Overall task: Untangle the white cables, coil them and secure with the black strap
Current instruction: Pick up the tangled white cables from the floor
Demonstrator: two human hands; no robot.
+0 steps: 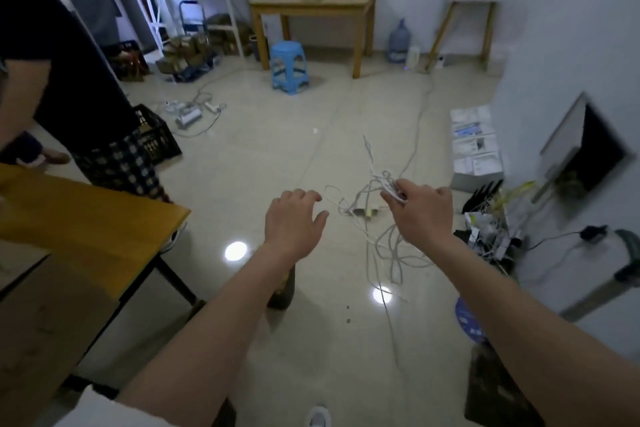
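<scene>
A tangle of thin white cables hangs in the air above the shiny floor, with loops trailing down to the tiles. My right hand pinches a bunch of the strands at the top of the tangle. To its left my left hand hovers with the fingers spread and relaxed, holding nothing, a short way from a loose loop of cable. I see no black strap in this view.
A wooden table stands at the left, with another person behind it. Ahead are a blue stool and a wooden desk. Boxes and a clutter of adapters lie along the right wall.
</scene>
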